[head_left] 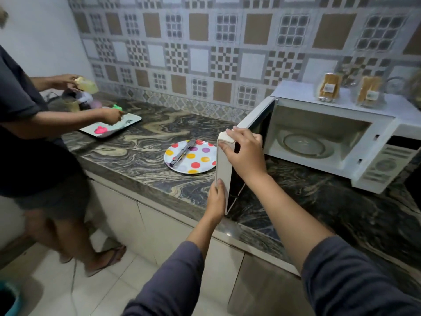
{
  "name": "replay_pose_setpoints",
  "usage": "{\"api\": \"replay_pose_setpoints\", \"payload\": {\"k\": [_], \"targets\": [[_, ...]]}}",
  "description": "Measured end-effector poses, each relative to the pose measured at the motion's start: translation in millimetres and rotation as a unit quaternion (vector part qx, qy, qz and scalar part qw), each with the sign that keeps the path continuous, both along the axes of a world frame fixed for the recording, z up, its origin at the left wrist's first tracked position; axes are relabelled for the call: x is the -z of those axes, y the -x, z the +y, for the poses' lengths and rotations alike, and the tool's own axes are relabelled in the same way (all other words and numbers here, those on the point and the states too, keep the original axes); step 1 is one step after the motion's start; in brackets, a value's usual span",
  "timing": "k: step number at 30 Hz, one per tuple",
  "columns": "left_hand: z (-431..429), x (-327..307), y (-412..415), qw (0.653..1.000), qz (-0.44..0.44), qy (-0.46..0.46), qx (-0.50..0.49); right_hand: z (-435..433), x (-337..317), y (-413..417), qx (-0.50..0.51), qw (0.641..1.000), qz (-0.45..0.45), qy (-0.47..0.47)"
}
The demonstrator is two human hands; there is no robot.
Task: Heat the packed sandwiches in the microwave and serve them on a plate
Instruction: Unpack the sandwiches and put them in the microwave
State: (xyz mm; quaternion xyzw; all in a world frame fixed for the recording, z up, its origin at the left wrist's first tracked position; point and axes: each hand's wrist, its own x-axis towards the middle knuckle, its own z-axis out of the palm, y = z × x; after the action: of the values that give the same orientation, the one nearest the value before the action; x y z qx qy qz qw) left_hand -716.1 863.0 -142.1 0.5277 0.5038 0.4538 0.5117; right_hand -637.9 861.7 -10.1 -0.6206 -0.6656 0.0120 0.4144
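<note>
Sandwiches (328, 88) packed, atop microwave (373, 124) | door (222, 169) swung wide: right hand (245, 153) clasps top corner, left hand (216, 199) grips edge | dotted plate (205, 159) with tongs (182, 152) on bench (141, 151) behind door | second person (34, 133) at tray (129, 122) far left

Labels on both packed sandwiches (328, 87) too blurred to read. Microwave (341, 142) control panel text illegible. Right edge cuts off a blurred item beside the packs. Plate (205, 159) rim partly behind the open door (222, 165). Second person (34, 133) cropped at left, hands motion-blurred.
</note>
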Motion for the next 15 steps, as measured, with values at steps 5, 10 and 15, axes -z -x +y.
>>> {"api": "replay_pose_setpoints", "payload": {"k": [5,10,15], "targets": [[13.4,2.8,11.4,1.0,0.001,0.006,-0.019,11.7,0.2,13.9,0.009,1.0,-0.012,0.0],[23.6,4.1,22.6,0.999,0.025,0.011,-0.038,22.1,1.2,25.0,0.022,0.999,-0.04,-0.008],[19.5,-2.7,31.4,0.998,0.056,0.036,-0.024,21.3,7.6,30.5,0.025,0.999,-0.01,-0.025]]}}
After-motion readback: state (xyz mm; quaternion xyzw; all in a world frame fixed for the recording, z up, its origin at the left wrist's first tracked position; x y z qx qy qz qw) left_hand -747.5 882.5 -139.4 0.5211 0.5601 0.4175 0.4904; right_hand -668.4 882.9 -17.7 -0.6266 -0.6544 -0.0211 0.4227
